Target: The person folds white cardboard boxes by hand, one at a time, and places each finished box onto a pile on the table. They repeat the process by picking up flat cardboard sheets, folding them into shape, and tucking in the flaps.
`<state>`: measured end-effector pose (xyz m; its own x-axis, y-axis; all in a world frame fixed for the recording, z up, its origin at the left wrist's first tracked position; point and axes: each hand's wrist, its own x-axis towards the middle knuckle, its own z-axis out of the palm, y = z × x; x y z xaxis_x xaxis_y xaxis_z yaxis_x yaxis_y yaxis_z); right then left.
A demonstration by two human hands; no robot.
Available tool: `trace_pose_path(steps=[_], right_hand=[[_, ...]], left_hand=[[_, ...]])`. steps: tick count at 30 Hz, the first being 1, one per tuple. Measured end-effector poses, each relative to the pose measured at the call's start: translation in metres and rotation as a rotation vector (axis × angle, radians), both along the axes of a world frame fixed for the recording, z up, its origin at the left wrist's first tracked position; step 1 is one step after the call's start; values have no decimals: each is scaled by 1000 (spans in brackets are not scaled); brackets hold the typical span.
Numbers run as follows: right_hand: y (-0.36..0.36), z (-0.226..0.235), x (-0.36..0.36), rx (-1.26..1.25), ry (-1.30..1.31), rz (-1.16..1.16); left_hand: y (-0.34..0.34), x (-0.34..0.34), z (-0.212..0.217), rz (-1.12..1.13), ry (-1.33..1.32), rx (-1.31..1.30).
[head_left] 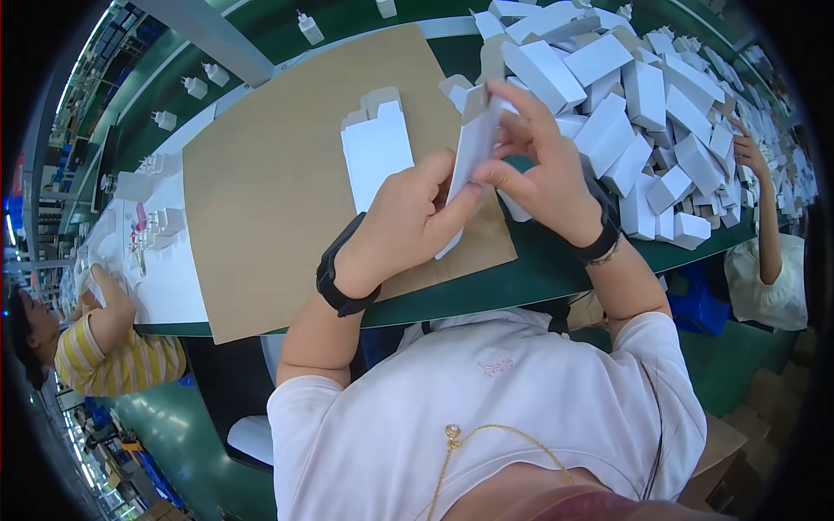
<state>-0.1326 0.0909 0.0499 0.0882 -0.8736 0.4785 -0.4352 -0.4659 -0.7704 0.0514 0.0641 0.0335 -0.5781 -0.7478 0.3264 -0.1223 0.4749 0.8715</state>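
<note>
A slim white cardboard box (474, 143) is held tilted above the table between my two hands. My left hand (407, 215) grips its lower part, thumb on the near side and fingers partly hidden behind it. My right hand (540, 165) has its thumb and curled fingers on the box's right side near the upper end. Another white box (379, 152), with flaps sticking out at its far end, lies on a brown cardboard sheet (261, 191) just beyond my left hand.
A large heap of white boxes (630, 95) covers the table's right side. Small white bottles (193, 87) stand at the far left. One person (113, 352) works at the left; another person's arm (763, 178) reaches to the heap at the right. The green table edge (556, 278) runs before me.
</note>
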Motion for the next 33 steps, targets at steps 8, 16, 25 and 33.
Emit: trace_pose_path(steps=[8,16,25,33], right_hand=[[-4,10,-15,126,246,-71],[-12,19,-24,435,-7,96],[-11,24,-27,528,8,210],[-12,13,-31,368,48,235]], left_hand=[[4,-4,4,118,-134,-55],[2,-3,-2,91,-214,-343],[6,-1,-1,101,-238,-294],[1,1,-11,-279,244,338]])
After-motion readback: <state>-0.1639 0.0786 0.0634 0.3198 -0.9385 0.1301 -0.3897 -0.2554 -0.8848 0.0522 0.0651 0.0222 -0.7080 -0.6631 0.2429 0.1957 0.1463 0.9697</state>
